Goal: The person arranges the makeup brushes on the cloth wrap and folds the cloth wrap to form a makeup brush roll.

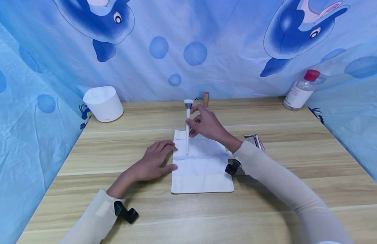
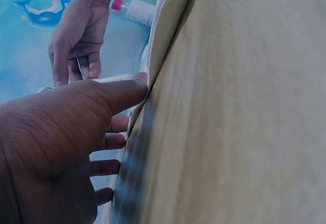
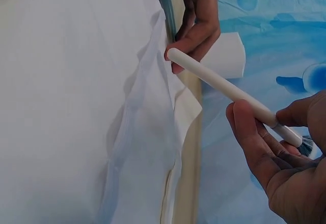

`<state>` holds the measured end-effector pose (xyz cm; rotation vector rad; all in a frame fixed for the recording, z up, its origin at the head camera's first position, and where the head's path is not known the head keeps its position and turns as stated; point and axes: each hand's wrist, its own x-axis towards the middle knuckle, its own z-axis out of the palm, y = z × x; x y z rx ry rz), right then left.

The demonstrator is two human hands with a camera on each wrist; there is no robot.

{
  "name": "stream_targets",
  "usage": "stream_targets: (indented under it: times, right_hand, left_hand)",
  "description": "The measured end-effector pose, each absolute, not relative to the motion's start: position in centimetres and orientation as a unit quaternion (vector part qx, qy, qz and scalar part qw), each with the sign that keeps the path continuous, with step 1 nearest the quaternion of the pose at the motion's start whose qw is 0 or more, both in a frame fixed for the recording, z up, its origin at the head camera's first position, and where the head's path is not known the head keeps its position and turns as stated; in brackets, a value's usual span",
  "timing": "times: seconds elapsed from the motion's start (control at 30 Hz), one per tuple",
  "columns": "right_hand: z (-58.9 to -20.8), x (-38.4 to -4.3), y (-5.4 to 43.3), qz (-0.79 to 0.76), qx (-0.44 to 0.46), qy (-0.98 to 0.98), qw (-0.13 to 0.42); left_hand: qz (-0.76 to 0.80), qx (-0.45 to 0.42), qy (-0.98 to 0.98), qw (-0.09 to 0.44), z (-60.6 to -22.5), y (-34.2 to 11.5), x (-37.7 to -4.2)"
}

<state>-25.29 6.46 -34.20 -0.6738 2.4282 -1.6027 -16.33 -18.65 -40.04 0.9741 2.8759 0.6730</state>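
A makeup brush (image 1: pixel 187 127) with a white handle and dark-and-white bristles is pinched by my right hand (image 1: pixel 205 123), bristles pointing away from me. In the right wrist view the handle of the brush (image 3: pixel 219 84) slants over a white cloth roll (image 3: pixel 66 91) with a pocket seam. That cloth roll (image 1: pixel 200 183) lies unfolded on the table, and the handle's lower end is at its pocket edge. My left hand (image 1: pixel 155 161) rests at the cloth's left edge. In the left wrist view the thumb of my left hand (image 2: pixel 61 132) touches the cloth edge.
On the wooden table (image 1: pixel 124 200), a white container (image 1: pixel 103 104) stands back left, a small brown tube (image 1: pixel 206 99) back centre, and a red-capped bottle (image 1: pixel 300 91) back right. A small dark printed item (image 1: pixel 253 140) lies beyond my right forearm. A blue dolphin curtain (image 1: pixel 231 40) hangs behind.
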Motion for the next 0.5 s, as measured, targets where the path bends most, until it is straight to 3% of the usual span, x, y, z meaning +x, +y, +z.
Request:
stream_targets:
  times: [0.5]
  right_hand:
    - [-35.3, -25.7, 5.2, -0.556, -0.208, 0.794, 0.127]
  left_hand:
    - [0.216, 0.316, 0.924, 0.009, -40.2, -18.7, -16.4]
